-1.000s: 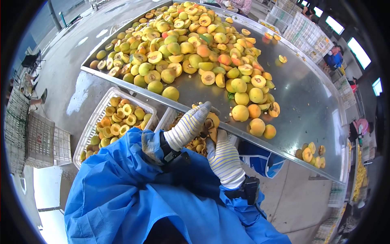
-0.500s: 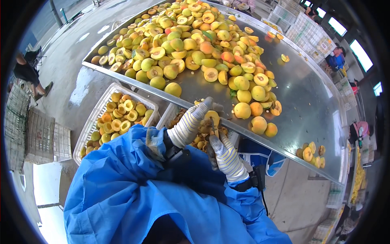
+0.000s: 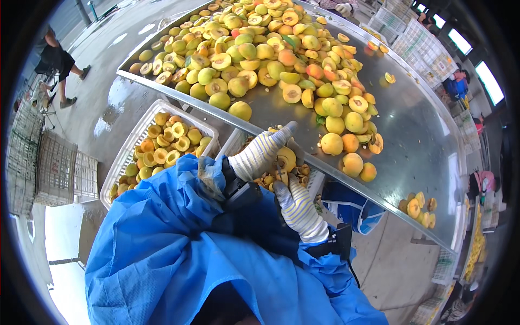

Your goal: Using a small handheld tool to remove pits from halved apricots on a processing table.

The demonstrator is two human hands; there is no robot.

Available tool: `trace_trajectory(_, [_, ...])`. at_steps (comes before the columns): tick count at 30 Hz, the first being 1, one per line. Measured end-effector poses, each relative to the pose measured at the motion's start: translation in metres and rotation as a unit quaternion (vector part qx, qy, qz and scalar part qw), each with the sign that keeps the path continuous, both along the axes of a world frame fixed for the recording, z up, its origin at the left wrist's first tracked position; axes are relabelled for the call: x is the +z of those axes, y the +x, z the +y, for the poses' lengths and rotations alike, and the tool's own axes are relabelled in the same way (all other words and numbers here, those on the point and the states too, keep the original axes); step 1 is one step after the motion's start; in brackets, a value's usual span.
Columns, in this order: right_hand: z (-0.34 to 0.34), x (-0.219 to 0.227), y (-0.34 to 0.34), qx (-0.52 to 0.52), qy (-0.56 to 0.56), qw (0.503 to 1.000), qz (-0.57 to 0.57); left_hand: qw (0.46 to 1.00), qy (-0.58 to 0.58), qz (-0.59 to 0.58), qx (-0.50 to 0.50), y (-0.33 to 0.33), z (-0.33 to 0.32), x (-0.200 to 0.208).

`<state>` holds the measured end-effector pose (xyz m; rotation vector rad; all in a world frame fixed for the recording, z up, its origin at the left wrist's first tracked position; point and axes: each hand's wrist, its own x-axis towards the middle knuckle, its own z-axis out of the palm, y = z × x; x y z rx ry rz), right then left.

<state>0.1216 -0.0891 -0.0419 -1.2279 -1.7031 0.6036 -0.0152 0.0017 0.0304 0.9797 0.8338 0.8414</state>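
Observation:
My left hand (image 3: 262, 154), in a striped glove with grey fingertips, is closed round a yellow peach half (image 3: 286, 158) near the table's front edge. Its index finger points out past the fruit, and the far side of its grip is hidden. Just below, my gloved right hand (image 3: 301, 212) is closed on a small pitting tool (image 3: 283, 176); its tip is up against the fruit, though I cannot tell how deep it sits. Under both hands a crate (image 3: 234, 142) holds pieces of fruit. Left of it, a white plastic crate (image 3: 115, 169) contains hollowed peach halves (image 3: 160, 156).
The tilted metal table (image 3: 403, 143) carries a heap of peaches (image 3: 238, 51), many halved. Several halves (image 3: 420, 210) lie at its right corner. A blue bag (image 3: 346, 208) hangs beneath. Stacked crates (image 3: 57, 168) stand left, where a person (image 3: 62, 65) walks. Other people are around the table.
The view has shifted slightly, so the table sits lower and further right. My hands stay together at the peach half, the right one slightly closer in. The person at left has come further into view.

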Motion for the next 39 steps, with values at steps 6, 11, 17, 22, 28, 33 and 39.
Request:
trace_trajectory(6, [-0.007, 0.033, 0.007, 0.142, -0.493, 0.746, 0.425, 0.999, -0.011, -0.040, 0.006, 0.001, 0.001, -0.009])
trace_trajectory(11, [-0.008, 0.013, 0.003, 0.061, -0.272, 0.950, 0.139, 0.999, 0.028, 0.023, -0.026, -0.003, 0.003, -0.007])
trace_trajectory(17, [-0.002, 0.003, 0.009, 0.029, -0.088, 0.992, -0.081, 0.991, 0.090, 0.073, -0.068, -0.008, 0.004, 0.000])
trace_trajectory(22, [-0.012, 0.006, -0.020, -0.019, -0.079, 0.990, 0.114, 0.999, 0.023, -0.003, -0.048, -0.010, 0.002, -0.010])
trace_trajectory(28, [-0.013, 0.020, -0.005, 0.030, -0.380, 0.876, 0.295, 1.000, 0.000, -0.031, 0.000, -0.001, -0.002, -0.005])
trace_trajectory(33, [0.000, 0.012, 0.002, 0.020, -0.036, 0.999, -0.010, 0.998, 0.041, 0.037, -0.043, -0.006, 0.006, -0.002])
trace_trajectory(39, [-0.007, 0.036, 0.009, -0.024, -0.030, 0.984, -0.173, 0.991, 0.096, 0.085, -0.023, -0.005, 0.000, 0.004])
